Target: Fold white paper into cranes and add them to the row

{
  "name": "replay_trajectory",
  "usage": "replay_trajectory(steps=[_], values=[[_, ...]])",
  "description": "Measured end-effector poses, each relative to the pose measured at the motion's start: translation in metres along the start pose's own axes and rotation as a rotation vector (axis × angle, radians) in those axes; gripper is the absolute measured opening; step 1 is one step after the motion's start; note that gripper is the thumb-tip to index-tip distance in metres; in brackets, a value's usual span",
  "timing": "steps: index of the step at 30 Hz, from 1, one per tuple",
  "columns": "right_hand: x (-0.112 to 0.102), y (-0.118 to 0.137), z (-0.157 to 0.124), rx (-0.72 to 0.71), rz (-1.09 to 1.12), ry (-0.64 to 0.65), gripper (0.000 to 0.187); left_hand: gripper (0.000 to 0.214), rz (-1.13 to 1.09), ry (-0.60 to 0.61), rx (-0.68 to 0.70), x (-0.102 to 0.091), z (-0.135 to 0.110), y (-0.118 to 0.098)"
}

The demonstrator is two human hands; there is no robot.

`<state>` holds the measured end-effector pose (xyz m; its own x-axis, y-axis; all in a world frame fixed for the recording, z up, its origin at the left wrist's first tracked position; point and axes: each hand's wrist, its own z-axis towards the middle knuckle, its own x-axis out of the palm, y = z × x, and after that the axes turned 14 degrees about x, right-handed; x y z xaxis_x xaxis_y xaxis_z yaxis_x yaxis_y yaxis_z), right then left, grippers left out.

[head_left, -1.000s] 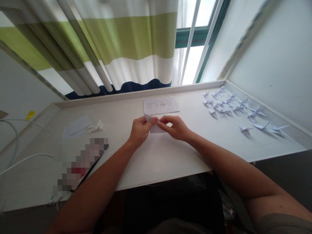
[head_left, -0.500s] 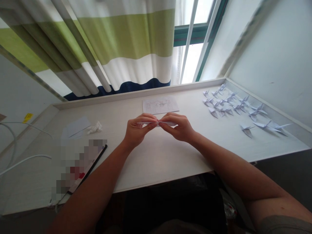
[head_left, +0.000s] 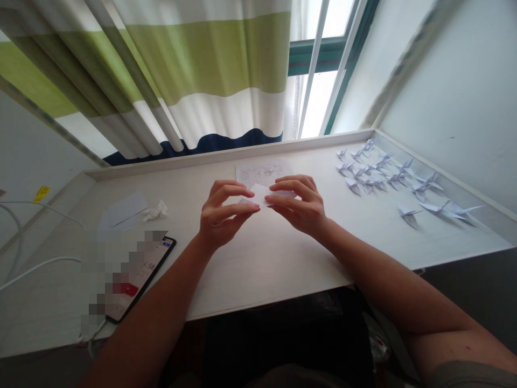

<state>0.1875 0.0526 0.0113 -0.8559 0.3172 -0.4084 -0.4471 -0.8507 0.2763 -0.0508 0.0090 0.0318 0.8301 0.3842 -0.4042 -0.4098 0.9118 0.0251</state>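
Note:
Above the middle of the white table, a small folded piece of white paper [head_left: 262,193] is held up between both hands. My left hand [head_left: 224,211] pinches its left side, the thumb and a finger meeting near its lower edge. My right hand [head_left: 299,202] grips the opposite side, with its thumb below and fingers over the top. The fingertips of the two hands almost meet at the paper's middle. Parts of the paper are hidden behind the fingers.
Several folded paper cranes [head_left: 379,171] stand at the table's right. Behind my hands lies a printed sheet [head_left: 252,172]. To the left are flat white paper [head_left: 128,209], a crumpled tissue [head_left: 156,211] and a phone [head_left: 142,280] with a cable. A curtain [head_left: 210,64] hangs behind the table.
The paper has turned from nearly edge-on so that its face and a pointed top show. My fingers have spread further apart around it, and both hands have shifted slightly outward.

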Motion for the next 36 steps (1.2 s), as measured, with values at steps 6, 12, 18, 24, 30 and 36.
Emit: replay_trajectory(steps=[6, 12, 18, 24, 30, 36], values=[[0.002, -0.002, -0.003, 0.010, -0.019, -0.075, 0.020, 0.005, 0.151, 0.005, 0.069, -0.002, -0.002, 0.000], [0.003, -0.006, -0.005, 0.009, -0.007, -0.063, 0.024, 0.006, 0.204, 0.016, 0.072, -0.004, -0.002, 0.002], [0.009, -0.001, -0.005, 0.008, -0.011, 0.010, 0.016, 0.003, 0.122, 0.079, -0.050, 0.000, -0.004, 0.003], [0.010, 0.006, 0.001, -0.038, -0.016, 0.070, 0.012, 0.004, 0.053, 0.095, -0.125, 0.002, -0.004, 0.003], [0.009, 0.002, 0.003, -0.028, -0.035, 0.128, 0.012, 0.005, 0.004, 0.145, -0.137, -0.001, -0.003, 0.002], [0.011, 0.003, 0.002, 0.008, -0.031, 0.155, 0.015, 0.008, 0.064, 0.200, -0.142, -0.002, -0.003, 0.002]])
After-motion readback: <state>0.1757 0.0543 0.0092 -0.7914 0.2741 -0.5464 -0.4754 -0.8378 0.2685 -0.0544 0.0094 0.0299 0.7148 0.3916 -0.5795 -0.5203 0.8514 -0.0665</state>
